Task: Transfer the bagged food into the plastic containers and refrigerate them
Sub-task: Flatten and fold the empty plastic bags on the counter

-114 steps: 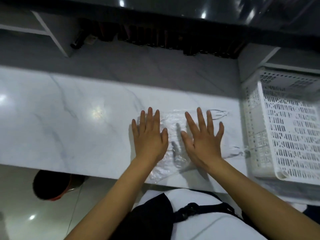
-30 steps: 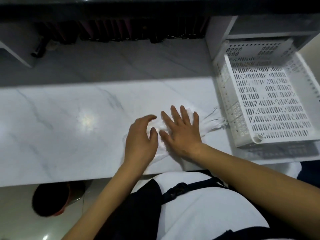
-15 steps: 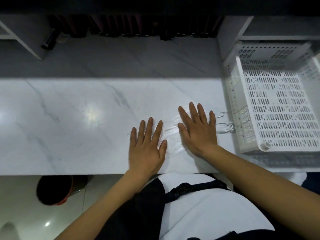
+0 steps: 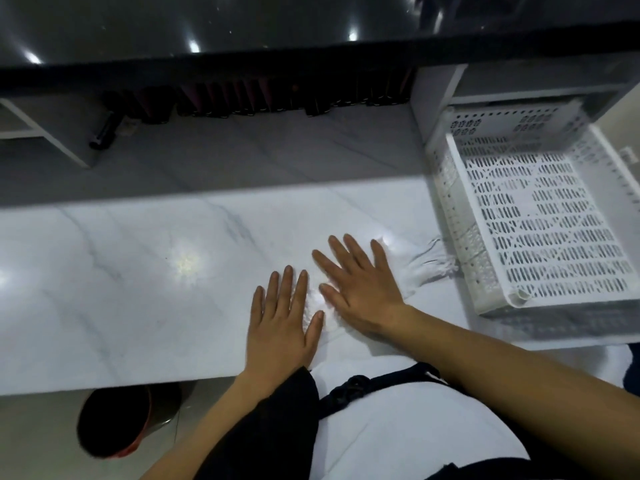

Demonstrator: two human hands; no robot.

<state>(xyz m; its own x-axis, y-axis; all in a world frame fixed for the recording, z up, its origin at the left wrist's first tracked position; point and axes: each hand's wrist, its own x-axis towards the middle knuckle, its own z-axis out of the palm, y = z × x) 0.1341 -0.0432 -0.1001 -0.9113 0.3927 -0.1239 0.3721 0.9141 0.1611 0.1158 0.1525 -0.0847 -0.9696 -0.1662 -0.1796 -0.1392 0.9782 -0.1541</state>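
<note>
Pressing: both hands lie palm-down and flat on a clear bag [image 4: 412, 268] at centre frame, fingers spread, nothing clasped.
Left hand [image 4: 282, 323]: open, fingers straight and pointing to the top of the frame, heel near the counter's near edge, thumb side just beside the right hand.
Right hand [image 4: 358, 285]: open, fingers angled toward upper left, set a little higher in the frame than the left, forearm running off the lower right.
Bag: thin, see-through plastic, flattened on the counter beneath both palms; crumpled whitish folds show between the thumbs, and its bunched handles trail right, ending just beside the basket. Whether anything is inside cannot be told.
Counter [image 4: 138, 271]: white marble with grey veins, crossing the frame from left to right, a bright glare spot left of centre; its far part lies in shadow.
Basket [image 4: 485, 271]: white perforated plastic, at right of frame, on the counter's right end, empty inside.
Shelf [image 4: 242, 46]: dark glossy slab across the top of the frame; a row of dark items stands in the shade under it.
Bin [image 4: 114, 424]: dark round one with a red rim, lower left, on the floor below the counter edge.
Person: white top with a black strap and buckle [image 4: 349, 389], bottom centre.
</note>
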